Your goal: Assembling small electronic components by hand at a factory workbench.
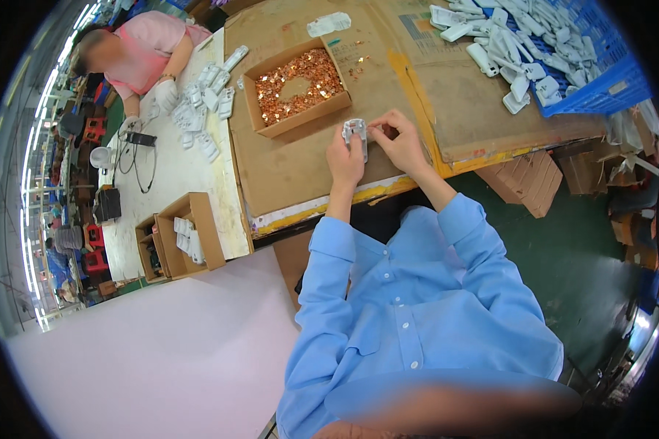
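My left hand grips a white plastic housing upright near the front edge of the cardboard-covered table. Close against the housing's right side, my right hand has thumb and forefinger pinched together; whatever is between them is too small to make out. Just beyond my left hand stands an open cardboard box filled with small shiny copper-coloured metal pieces. A few such pieces lie loose on the cardboard to the right of the box.
A blue plastic crate at the far right spills white housings onto the table. At left, a person in pink wearing gloves works beside more white housings. Cardboard boxes hold parts at the near left.
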Demonstrator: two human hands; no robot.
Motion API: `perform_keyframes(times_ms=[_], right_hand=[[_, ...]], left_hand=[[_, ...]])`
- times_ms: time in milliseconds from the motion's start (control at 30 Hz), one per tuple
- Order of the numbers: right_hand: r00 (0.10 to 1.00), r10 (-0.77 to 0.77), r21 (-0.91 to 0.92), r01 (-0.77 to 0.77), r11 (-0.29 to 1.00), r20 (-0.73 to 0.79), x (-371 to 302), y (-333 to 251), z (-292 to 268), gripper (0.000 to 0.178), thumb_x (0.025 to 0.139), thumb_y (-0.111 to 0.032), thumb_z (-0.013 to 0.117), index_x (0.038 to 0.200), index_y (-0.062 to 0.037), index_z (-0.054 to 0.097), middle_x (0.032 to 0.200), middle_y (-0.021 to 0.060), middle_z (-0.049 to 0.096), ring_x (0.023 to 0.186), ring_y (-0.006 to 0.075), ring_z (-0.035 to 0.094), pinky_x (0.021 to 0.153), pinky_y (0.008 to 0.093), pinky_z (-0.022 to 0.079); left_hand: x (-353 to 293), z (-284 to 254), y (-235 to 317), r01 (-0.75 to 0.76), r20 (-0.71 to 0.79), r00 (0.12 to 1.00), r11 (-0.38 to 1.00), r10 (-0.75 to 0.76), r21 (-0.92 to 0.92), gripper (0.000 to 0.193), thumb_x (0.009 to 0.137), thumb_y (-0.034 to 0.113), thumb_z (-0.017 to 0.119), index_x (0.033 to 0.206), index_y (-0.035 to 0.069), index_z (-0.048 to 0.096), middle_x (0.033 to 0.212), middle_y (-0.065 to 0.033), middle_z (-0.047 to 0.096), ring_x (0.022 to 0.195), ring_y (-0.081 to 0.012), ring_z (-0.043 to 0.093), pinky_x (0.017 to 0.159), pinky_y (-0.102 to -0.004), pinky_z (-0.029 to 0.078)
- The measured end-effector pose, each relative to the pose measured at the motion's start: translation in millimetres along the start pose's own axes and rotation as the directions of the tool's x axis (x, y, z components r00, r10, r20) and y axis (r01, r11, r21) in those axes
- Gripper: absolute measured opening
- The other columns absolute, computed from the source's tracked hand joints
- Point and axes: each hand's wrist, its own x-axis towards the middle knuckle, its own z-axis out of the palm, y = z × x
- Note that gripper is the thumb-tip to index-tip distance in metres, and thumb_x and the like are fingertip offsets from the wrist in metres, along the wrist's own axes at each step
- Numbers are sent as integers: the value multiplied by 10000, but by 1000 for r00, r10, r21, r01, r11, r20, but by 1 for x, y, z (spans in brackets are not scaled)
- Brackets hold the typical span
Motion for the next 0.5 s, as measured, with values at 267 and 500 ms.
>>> perform_keyframes(times_ms=[267, 500], right_hand=[[1000, -14, 46, 14, 999, -10, -5, -2, 1, 75, 839, -39, 716, 914, -42, 718, 796, 13, 527, 653, 87, 473, 591, 236, 394], [997, -71, -89, 74, 993, 37, -5, 0, 2, 95, 818, -46, 727, 912, -56, 721, 781, 38, 515, 631, 136, 485, 574, 276, 406]], left_hand=[[1, -1, -2, 22, 49, 998, 998, -25, 54, 251, 903, 203, 544, 1087, 55, 631, 854, -209, 686, 818, -415, 666, 708, -478, 507], [1, -1, 0, -40, 129, 991, 981, 15, 190, 300, 881, 242, 526, 1103, 73, 635, 848, -225, 679, 807, -433, 652, 702, -530, 491]])
